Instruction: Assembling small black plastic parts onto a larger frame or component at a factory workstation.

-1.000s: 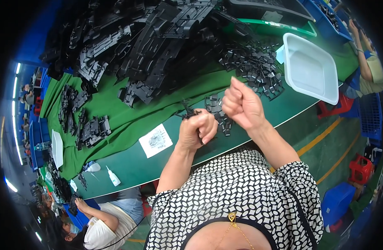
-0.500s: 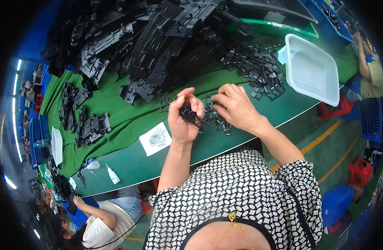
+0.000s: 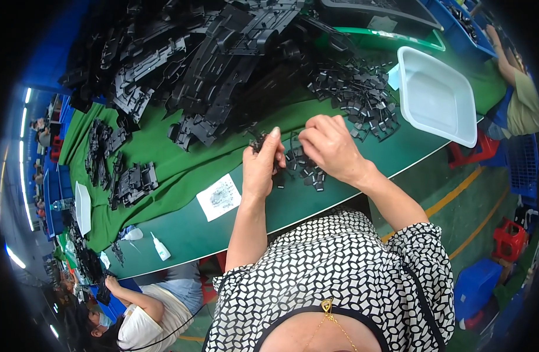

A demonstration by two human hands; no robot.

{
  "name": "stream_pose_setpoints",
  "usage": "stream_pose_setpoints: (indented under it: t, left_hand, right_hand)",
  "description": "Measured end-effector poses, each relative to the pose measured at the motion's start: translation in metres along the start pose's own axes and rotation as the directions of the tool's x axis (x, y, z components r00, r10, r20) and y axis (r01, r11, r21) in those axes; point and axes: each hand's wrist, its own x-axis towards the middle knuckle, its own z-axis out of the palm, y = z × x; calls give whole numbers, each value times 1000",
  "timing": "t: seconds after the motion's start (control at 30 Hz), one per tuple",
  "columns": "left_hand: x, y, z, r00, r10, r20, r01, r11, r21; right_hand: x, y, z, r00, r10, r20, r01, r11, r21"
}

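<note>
My left hand (image 3: 260,170) is closed around a dark plastic part (image 3: 258,141), whose thin prongs stick out above the fingers; most of it is hidden by the hand. Close by on the right, my right hand (image 3: 334,149) has its fingers drawn together, and their tips are hidden, so I cannot make out what is in them. Beneath and between the two hands lie several small black plastic pieces (image 3: 310,175) on the green table. A larger heap of similar small black pieces (image 3: 363,97) spreads beyond my right hand.
Big black moulded panels (image 3: 216,70) pile up at the back on green cloth (image 3: 169,141). A white tub (image 3: 406,97) stands right. Left are more black parts (image 3: 134,183), a paper sheet (image 3: 219,198) and a small bottle (image 3: 160,247). A co-worker (image 3: 149,317) sits at lower left.
My left hand has turned so that its back and thumb hide more of the black part. My right hand has shifted only slightly, beside the small pieces.
</note>
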Motion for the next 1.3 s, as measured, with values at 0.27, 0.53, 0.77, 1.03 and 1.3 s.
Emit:
stream_pose_setpoints:
  t: [0.27, 0.53, 0.77, 1.03, 1.3]
  left_hand:
    - [-7, -1, 5, 986, -49, 162, 30, 993, 118]
    - [-15, 0, 10, 995, 74, 62, -67, 992, -103]
    - [-24, 6, 22, 997, -66, 33, 72, 954, -291]
    - [-14, 3, 7, 969, 81, 235, 111, 706, -700]
    - [-17, -10, 4, 962, 60, 266, 42, 932, -361]
  right_hand:
    - [4, -10, -10, 976, -180, -120, 185, 982, 26]
    - [1, -7, -10, 793, 421, 440, -591, 358, 723]
    - [1, -25, 2, 745, 399, 534, -592, 28, 805]
    - [4, -20, 0, 688, 454, 566, -239, -594, 768]
    - [14, -21, -14, 634, 273, 723, -581, -450, 679]
